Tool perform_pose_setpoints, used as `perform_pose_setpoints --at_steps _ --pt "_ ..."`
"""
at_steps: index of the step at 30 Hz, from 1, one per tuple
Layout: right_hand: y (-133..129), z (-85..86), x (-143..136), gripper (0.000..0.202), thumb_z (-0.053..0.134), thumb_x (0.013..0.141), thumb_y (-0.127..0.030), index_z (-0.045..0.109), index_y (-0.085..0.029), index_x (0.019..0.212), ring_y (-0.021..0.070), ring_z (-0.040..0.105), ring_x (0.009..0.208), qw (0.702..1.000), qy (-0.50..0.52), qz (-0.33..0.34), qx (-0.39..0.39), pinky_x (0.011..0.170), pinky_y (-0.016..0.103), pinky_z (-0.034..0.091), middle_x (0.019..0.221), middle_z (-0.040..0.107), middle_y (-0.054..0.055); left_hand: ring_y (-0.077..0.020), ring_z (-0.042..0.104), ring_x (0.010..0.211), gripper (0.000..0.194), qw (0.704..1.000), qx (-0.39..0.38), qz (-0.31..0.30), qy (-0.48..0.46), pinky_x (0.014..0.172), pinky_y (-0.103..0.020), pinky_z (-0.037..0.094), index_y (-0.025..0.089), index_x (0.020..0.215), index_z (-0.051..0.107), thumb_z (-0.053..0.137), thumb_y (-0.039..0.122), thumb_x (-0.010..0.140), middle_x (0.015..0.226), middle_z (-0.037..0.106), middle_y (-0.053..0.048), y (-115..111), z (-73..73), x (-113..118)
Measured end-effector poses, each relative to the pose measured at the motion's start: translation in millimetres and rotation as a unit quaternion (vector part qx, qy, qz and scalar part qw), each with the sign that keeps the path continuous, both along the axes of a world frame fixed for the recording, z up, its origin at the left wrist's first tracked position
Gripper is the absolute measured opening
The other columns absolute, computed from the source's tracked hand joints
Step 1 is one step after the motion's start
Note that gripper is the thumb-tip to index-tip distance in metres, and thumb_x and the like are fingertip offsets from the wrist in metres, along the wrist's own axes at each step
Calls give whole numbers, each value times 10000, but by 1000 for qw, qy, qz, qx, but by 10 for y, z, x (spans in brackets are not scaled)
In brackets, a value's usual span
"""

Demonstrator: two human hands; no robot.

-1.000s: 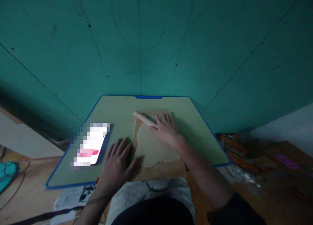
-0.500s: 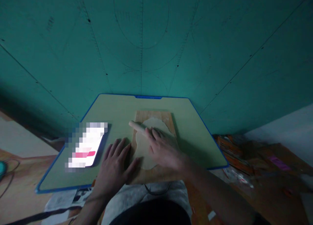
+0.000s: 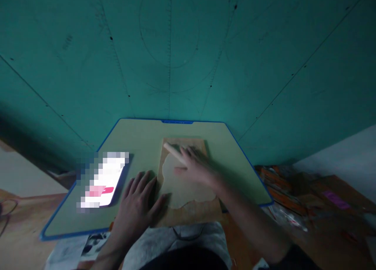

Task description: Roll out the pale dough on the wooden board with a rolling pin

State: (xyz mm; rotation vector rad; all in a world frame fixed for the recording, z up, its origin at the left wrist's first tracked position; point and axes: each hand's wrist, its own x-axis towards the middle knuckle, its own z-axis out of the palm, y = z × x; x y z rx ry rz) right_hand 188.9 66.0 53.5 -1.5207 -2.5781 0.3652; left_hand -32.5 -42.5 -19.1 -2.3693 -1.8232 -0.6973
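Taking the light-brown wooden board (image 3: 190, 217) as a clock face, with twelve at the teal wall (image 3: 188, 78), the pale, slim wooden rolling pin (image 3: 174, 152) lies slantwise over its upper part. Its bare end points to eleven o'clock; the rest runs under the right hand (image 3: 195, 166), whose forearm comes in from four. That hand's fingers look apart and laid across the pin rather than closed round it, with the thumb out over the dough. Blur along the hand suggests that it is moving, so the pin's position is probably changing with it.

The off-white, thin sheet of dough (image 3: 176, 187) covers the middle of the board, its edge wavy, with bare wood at six o'clock. It looks well flattened, though its far edge is partly hidden by the hand and pin.

The left hand (image 3: 136, 203) is at eight o'clock, fingers apart and clamped on nothing. It rests on the pale green, blue-edged tabletop (image 3: 138, 133), its thumb reaching over the board's side close to the dough, perhaps steadying the board. Farther out, at nine o'clock, is a lit, partly pixelated phone (image 3: 110, 176), apart from both hands.
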Motion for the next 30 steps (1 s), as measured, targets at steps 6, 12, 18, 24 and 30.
perform_pose_setpoints --at_steps 6,12,18,24,30 --pt "-305 -25 -215 747 561 992 -508 332 -148 1605 318 314 1524 994 23 89 62 1234 487 298 1632 393 182 -402 478 1422 608 1000 -17 -7 -16 1132 -622 434 146 1324 656 466 604 973 1464 602 -183 6 -10 -38" --pt "204 -100 116 764 510 1008 -537 348 -77 1597 368 313 1527 998 -23 -59 -20 1218 505 304 1638 363 232 -412 471 1423 632 1000 -26 -5 -15 1127 -644 428 142 1315 662 455 627 968 1470 594 -189 16 -37 -56" --pt "-417 -4 -220 734 476 1048 -440 141 -208 1659 259 435 1433 989 65 126 45 1149 409 418 1591 468 124 -422 483 1408 639 1000 -23 -20 -6 1112 -637 447 121 1303 664 437 623 978 1451 602 -210 11 -56 -89" --pt "-18 -57 -19 609 477 1039 -455 406 -164 1570 327 396 1473 998 10 45 33 1202 517 327 1598 452 163 -401 485 1417 577 1000 -16 -13 3 1133 -621 434 149 1305 666 429 570 991 1450 612 -181 21 -46 -75" --pt "-70 -49 8 686 473 1035 -521 313 -207 1624 335 344 1513 999 3 29 26 1215 546 288 1598 458 155 -405 499 1404 565 1000 -9 -8 -11 1127 -619 437 149 1288 677 461 567 974 1443 621 -177 16 -11 -32"
